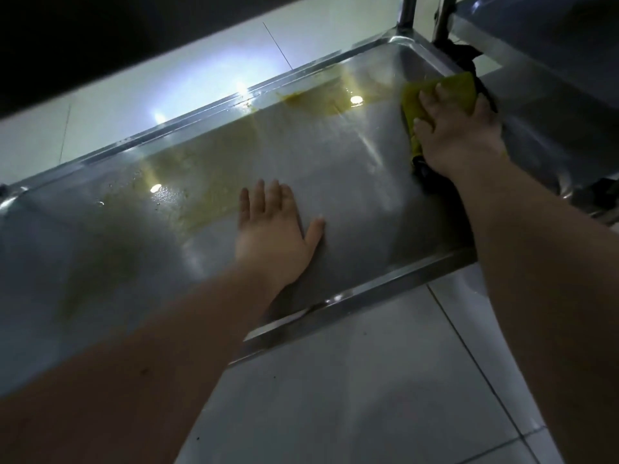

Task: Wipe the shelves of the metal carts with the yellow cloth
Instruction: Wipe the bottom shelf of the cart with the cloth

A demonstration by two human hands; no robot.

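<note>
A shiny metal cart shelf (351, 182) with a raised rim fills the middle of the view. My right hand (459, 132) presses flat on the yellow cloth (452, 88) near the shelf's far right corner, fingers spread over it. My left hand (274, 229) rests palm down on the bare shelf near its front edge, fingers straight and holding nothing. Yellowish smears (201, 182) and water droplets lie along the back part of the shelf.
A second metal cart (552, 105) stands close on the right, its upright posts (407, 11) at the top. White floor tiles (368, 380) lie below the shelf's front rim. A dark band crosses the top left.
</note>
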